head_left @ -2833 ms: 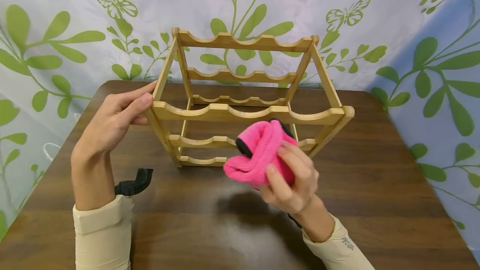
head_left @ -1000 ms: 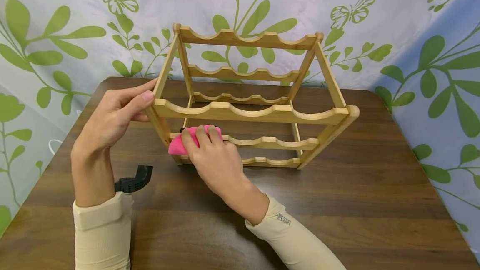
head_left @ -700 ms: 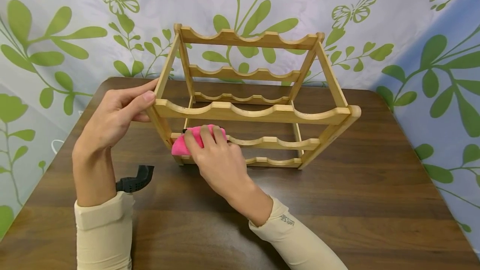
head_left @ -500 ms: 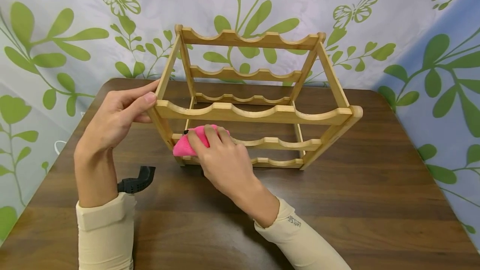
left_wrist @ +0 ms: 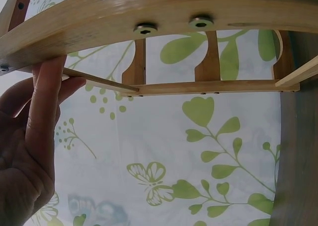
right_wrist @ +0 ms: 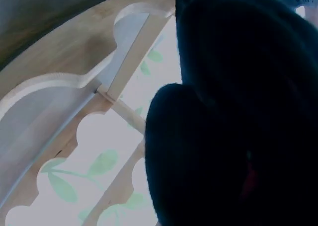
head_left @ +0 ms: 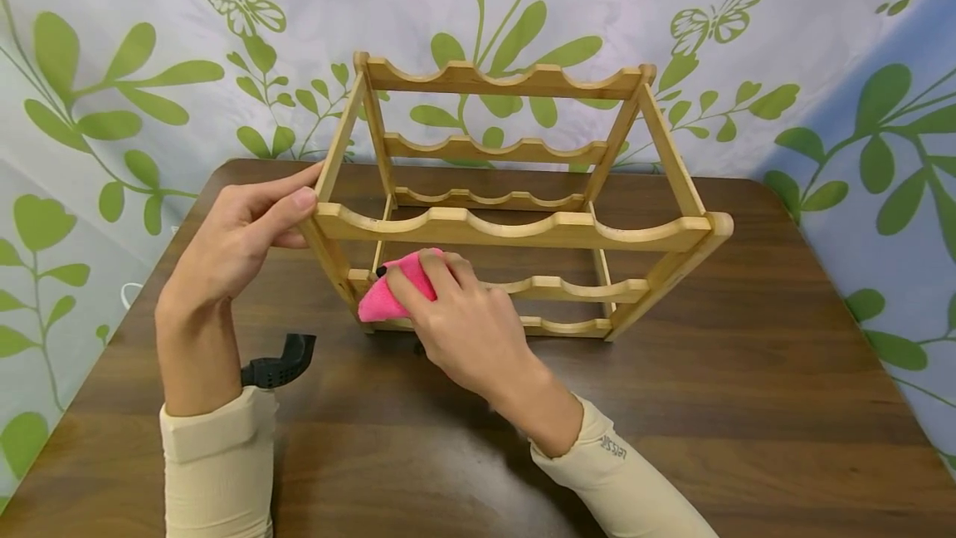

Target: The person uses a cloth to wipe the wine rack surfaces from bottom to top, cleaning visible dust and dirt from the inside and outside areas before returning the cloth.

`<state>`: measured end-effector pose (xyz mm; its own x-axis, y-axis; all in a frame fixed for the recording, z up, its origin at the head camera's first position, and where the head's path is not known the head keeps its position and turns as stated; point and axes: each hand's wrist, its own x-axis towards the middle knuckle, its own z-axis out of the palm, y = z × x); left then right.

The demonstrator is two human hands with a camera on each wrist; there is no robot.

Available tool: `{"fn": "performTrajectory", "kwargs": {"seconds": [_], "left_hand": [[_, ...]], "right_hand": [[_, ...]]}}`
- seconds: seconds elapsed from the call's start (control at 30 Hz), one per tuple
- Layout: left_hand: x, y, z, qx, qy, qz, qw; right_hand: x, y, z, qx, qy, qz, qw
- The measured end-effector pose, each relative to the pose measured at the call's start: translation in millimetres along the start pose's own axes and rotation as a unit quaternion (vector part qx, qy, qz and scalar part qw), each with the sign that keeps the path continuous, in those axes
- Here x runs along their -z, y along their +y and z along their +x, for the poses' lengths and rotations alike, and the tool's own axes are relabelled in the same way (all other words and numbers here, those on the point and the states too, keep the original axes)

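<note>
Pale wooden open-frame rack with scalloped rails (head_left: pixel 463 227) stands on brown wood-grain surface (head_left: pixel 747 372); left hand (head_left: pixel 227 247) has its grip pinched on rack's upper front-left corner. Right hand (head_left: pixel 470 322), grip clamped round bright pink fuzzy cloth (head_left: pixel 384 297) at rack's front-left middle rail. Cream right sleeve (head_left: pixel 627 480), before rack: dark lettering, not clearly legible.

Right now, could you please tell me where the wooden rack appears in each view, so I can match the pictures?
Head: the wooden rack is in the centre, shown from top to base.
Left wrist: part of the wooden rack runs across the upper portion.
Right wrist: part of the wooden rack fills much of the left half, at a slant.
Shared landmark: the leaf-patterned backdrop.
</note>
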<state>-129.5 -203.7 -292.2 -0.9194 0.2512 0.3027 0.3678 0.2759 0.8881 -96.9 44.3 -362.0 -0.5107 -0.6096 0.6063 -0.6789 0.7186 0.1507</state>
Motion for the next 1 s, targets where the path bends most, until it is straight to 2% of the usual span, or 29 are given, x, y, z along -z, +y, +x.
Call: {"fn": "performTrajectory", "kwargs": {"seconds": [0.23, 0.33, 0.57, 0.87, 1.0], "left_hand": [[0.5, 1.6, 0.7, -0.005, -0.003, 0.011, 0.9999], [1.4, 2.6, 0.3, -0.006, -0.006, 0.024, 0.9997], [3.0, 0.8, -0.2, -0.002, 0.004, -0.005, 1.0000], [1.0, -0.2, -0.4, 0.002, 0.003, -0.004, 1.0000], [0.6, -0.2, -0.1, 0.003, 0.000, 0.001, 1.0000]], "right_hand": [[3.2, 1.4, -3.5, -0.001, 0.025, -0.026, 0.9994], [6.4, 4.5, -7.1, -0.013, 0.020, -0.020, 0.9995], [8.1, 9.0, -9.6, -0.021, 0.007, -0.014, 0.9997], [6.2, 11.6, -15.5, -0.037, 0.012, -0.026, 0.9989], [7.1, 15.9, -20.8, -0.051, 0.007, -0.013, 0.9986]]}}
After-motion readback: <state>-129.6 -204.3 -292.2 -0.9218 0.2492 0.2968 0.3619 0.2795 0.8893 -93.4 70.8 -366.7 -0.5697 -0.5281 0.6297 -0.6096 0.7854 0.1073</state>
